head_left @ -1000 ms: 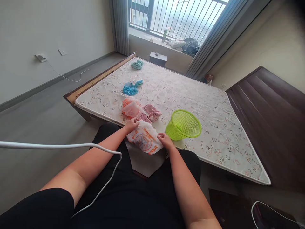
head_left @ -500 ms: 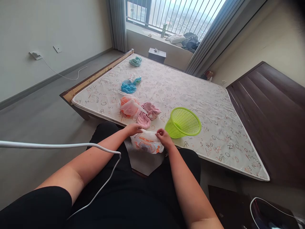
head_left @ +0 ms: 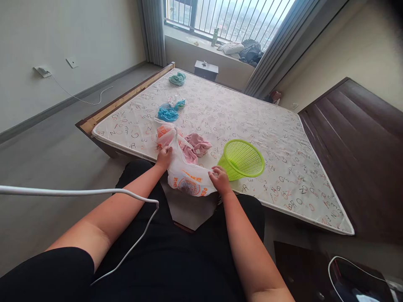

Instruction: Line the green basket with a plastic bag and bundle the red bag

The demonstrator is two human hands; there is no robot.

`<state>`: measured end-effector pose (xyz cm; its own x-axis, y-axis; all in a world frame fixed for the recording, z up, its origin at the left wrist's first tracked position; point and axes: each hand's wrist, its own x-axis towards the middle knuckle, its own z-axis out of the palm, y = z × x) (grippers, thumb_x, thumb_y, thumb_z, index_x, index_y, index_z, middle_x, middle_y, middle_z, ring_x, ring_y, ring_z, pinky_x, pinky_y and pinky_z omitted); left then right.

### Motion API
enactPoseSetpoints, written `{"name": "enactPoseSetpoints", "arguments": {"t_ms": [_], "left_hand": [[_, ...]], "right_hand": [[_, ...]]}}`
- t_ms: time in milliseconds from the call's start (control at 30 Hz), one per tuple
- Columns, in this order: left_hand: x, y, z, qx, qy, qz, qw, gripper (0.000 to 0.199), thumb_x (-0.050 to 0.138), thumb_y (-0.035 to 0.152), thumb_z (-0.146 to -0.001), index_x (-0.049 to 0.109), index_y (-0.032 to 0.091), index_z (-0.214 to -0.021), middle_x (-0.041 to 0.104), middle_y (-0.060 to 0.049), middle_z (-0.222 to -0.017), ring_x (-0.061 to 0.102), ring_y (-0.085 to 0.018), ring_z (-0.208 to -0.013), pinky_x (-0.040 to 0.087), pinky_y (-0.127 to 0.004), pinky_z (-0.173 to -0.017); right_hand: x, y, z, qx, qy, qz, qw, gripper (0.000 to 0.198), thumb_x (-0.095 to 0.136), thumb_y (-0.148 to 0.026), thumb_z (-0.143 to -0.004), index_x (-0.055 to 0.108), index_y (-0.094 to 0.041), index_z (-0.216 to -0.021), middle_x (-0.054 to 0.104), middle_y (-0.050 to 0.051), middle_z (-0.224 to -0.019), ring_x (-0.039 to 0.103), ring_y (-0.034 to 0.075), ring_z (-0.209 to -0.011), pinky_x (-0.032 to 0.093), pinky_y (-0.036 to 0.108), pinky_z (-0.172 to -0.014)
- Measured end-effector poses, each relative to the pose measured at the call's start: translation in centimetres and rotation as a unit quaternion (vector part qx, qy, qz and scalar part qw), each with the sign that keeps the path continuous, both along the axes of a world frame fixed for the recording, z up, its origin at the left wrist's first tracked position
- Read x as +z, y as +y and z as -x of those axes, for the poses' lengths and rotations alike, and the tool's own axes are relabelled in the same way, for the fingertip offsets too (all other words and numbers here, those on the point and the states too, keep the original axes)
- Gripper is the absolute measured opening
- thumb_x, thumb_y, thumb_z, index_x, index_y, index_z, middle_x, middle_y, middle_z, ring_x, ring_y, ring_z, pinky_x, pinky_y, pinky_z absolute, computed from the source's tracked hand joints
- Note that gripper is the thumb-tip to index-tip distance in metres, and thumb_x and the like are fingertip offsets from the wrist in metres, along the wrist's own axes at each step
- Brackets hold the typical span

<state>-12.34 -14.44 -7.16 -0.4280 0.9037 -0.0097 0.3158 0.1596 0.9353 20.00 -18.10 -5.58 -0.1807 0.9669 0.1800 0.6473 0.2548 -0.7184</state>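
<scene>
A white plastic bag [head_left: 189, 178] with orange print hangs between my hands over the near edge of the mattress [head_left: 270, 126]. My left hand [head_left: 164, 157] is closed on the bag's left side, where a strip of plastic rises above the fist. On the opposite side, my right hand [head_left: 219, 179] pinches the bag's edge. Something dark shows faintly through the printed front. Just behind the bag lie a pink cloth [head_left: 198, 144] and an orange-and-white plastic bag [head_left: 164, 133]. A lime-green mesh basket [head_left: 242, 159] leans tilted beside my right hand.
Farther along the mattress are a crumpled blue plastic bag [head_left: 168, 112] and a bundled teal cloth [head_left: 177, 79]. A white cable [head_left: 78, 191] crosses in front of my left arm. The dark headboard [head_left: 349, 159] stands on the right, and a small nightstand [head_left: 206, 70] sits beyond the bed.
My left hand has moved left and up, spreading the white bag wider and lifting part of it. My right hand stays near the basket, still gripping the bag's edge.
</scene>
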Motion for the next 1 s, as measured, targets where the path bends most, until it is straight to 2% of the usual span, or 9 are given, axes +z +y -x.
{"name": "enactPoseSetpoints", "arguments": {"t_ms": [100,200,300,367,467,600,667,800,1000], "left_hand": [[0.4,-0.3,-0.7,-0.031,0.024,-0.001,0.999,0.032,0.053,0.04,-0.102,0.053,0.023,-0.074,0.056,0.001,-0.068,0.052,-0.019,-0.067,0.04,-0.032,-0.069],[0.8,-0.6,-1.0,-0.036,0.049,-0.005,0.998,0.032,0.054,0.039,-0.102,0.052,0.024,-0.074,0.057,0.0,-0.069,0.054,-0.021,-0.07,0.041,-0.032,-0.072],[1.1,-0.5,-0.8,-0.017,0.059,-0.009,0.998,0.031,0.053,0.039,-0.102,0.052,0.024,-0.075,0.06,-0.002,-0.071,0.056,-0.022,-0.073,0.041,-0.033,-0.074],[1.2,-0.5,-0.7,-0.014,0.058,-0.008,0.998,0.031,0.052,0.04,-0.103,0.054,0.023,-0.076,0.061,-0.003,-0.074,0.056,-0.023,-0.073,0.042,-0.034,-0.074],[1.1,-0.4,-0.7,-0.021,0.048,0.0,0.999,0.031,0.051,0.041,-0.103,0.055,0.023,-0.078,0.061,-0.003,-0.074,0.056,-0.022,-0.072,0.041,-0.034,-0.072],[1.0,-0.7,-1.3,-0.046,0.029,0.005,0.998,0.035,0.052,0.045,-0.103,0.053,0.023,-0.076,0.055,0.0,-0.068,0.051,-0.02,-0.068,0.038,-0.032,-0.068],[1.0,-1.0,-1.8,-0.057,0.024,-0.003,0.998,0.039,0.053,0.051,-0.103,0.054,0.023,-0.076,0.054,0.001,-0.067,0.05,-0.019,-0.067,0.037,-0.031,-0.067],[1.0,-1.8,-3.4,-0.087,-0.012,-0.052,0.995,0.049,0.054,0.065,-0.1,0.054,0.022,-0.076,0.054,0.001,-0.068,0.048,-0.017,-0.065,0.037,-0.031,-0.064],[0.7,-3.9,-6.5,-0.186,-0.06,-0.07,0.978,0.037,0.058,0.055,-0.095,0.057,0.022,-0.078,0.056,0.001,-0.067,0.048,-0.015,-0.061,0.041,-0.03,-0.059]], "right_hand": [[0.1,-0.5,0.8,0.072,-0.003,0.033,0.997,0.014,0.066,-0.036,-0.086,0.065,-0.024,-0.093,0.073,0.007,-0.101,0.067,0.025,-0.098,0.053,0.04,-0.092],[-0.1,-0.8,1.1,0.135,-0.059,0.111,0.983,0.028,0.068,-0.029,-0.086,0.07,-0.025,-0.114,0.068,-0.002,-0.084,0.062,0.018,-0.075,0.048,0.031,-0.075],[-0.3,-0.8,1.1,0.176,-0.121,0.136,0.967,0.01,0.07,-0.027,-0.088,0.073,-0.023,-0.096,0.063,-0.003,-0.073,0.055,0.016,-0.069,0.041,0.028,-0.069],[0.0,-0.7,0.9,0.161,-0.146,0.111,0.97,0.007,0.071,-0.027,-0.088,0.069,-0.023,-0.083,0.062,-0.002,-0.072,0.055,0.017,-0.071,0.041,0.029,-0.07],[1.3,-0.9,1.0,0.133,-0.151,0.009,0.979,0.008,0.071,-0.025,-0.088,0.068,-0.023,-0.081,0.067,0.003,-0.079,0.059,0.022,-0.083,0.047,0.034,-0.082],[3.1,-1.9,1.9,0.171,-0.148,-0.081,0.971,0.019,0.067,-0.037,-0.096,0.07,-0.024,-0.083,0.072,0.009,-0.092,0.061,0.027,-0.098,0.047,0.042,-0.097],[3.3,-2.5,2.6,0.196,-0.13,-0.047,0.971,0.026,0.059,-0.037,-0.102,0.069,-0.023,-0.081,0.071,0.008,-0.088,0.061,0.025,-0.093,0.048,0.041,-0.095],[1.9,-3.3,4.7,0.216,-0.024,0.119,0.969,0.029,0.049,-0.029,-0.102,0.069,-0.023,-0.082,0.07,0.003,-0.082,0.063,0.021,-0.083,0.05,0.035,-0.087],[-1.8,-3.6,7.6,0.198,0.121,0.289,0.929,0.02,0.053,-0.023,-0.092,0.073,-0.023,-0.09,0.077,0.005,-0.115,0.069,0.021,-0.11,0.053,0.037,-0.105]]}}
